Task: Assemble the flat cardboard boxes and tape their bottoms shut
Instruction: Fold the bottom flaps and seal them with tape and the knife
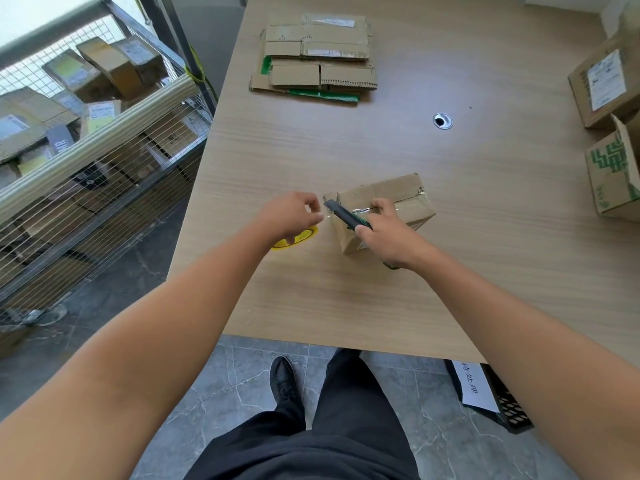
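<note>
Probably "待处理" on white sheet (472, 386)

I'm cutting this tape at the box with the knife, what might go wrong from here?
The knife in the right hand ends close to the left hand, which seems to pinch the clear tape; a slip might nick its fingers. The small box looks steadied only by the right hand, so a tug may shift it.

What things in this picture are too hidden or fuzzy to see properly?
All in the head view:
Yellow tape roll: mostly hidden under the left hand, which pinches a clear tape strand.
Knife: the blade tip is too small to see, and the right hand covers its handle.
Green-printed box: cut off by the right edge.
Labels in the wire cart: too blurry to read.
</note>
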The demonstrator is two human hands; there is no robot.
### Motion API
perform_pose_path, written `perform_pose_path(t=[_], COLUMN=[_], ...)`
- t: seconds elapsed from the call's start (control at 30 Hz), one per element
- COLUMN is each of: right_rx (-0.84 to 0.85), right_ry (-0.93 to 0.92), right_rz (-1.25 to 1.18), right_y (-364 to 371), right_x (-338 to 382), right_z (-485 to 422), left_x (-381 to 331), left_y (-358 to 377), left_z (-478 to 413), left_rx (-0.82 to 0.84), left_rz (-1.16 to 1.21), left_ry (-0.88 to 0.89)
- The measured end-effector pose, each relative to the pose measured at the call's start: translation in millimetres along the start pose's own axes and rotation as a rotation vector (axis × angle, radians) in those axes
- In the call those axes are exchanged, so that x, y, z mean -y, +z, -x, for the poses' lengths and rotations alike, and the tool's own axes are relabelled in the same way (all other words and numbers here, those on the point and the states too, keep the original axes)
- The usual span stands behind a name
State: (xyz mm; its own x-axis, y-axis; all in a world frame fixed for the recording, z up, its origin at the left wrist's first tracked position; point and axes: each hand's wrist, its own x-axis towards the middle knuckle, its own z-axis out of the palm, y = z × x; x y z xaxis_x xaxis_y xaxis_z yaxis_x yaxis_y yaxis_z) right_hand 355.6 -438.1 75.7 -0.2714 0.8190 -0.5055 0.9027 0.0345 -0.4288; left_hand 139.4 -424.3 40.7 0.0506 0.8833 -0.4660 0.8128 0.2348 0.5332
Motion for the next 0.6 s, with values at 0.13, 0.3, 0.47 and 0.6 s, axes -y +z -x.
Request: perform_pose_path(t=[0.13, 0.3, 0.47, 0.6], right_rx=[0.013, 0.075, 0.270, 0.332], right_ry=[0.010, 0.020, -0.027, -0.054], right_rz=[0.090, 0.354, 0.466, 0.599], right_y=[-2, 17, 0, -13], right_x=[6, 21, 23, 30], right_z=[3, 3, -5, -15], left_x=[-7, -16, -8, -16], left_y=[0, 7, 11, 12], left_z=[5, 11, 15, 22], left_rx=[-0.040, -0.214, -0.221, -0.257], left_rz=[-0.064, -0.273, -0.365, -0.403], left_ry=[-0.018, 0.105, 0.186, 0.287])
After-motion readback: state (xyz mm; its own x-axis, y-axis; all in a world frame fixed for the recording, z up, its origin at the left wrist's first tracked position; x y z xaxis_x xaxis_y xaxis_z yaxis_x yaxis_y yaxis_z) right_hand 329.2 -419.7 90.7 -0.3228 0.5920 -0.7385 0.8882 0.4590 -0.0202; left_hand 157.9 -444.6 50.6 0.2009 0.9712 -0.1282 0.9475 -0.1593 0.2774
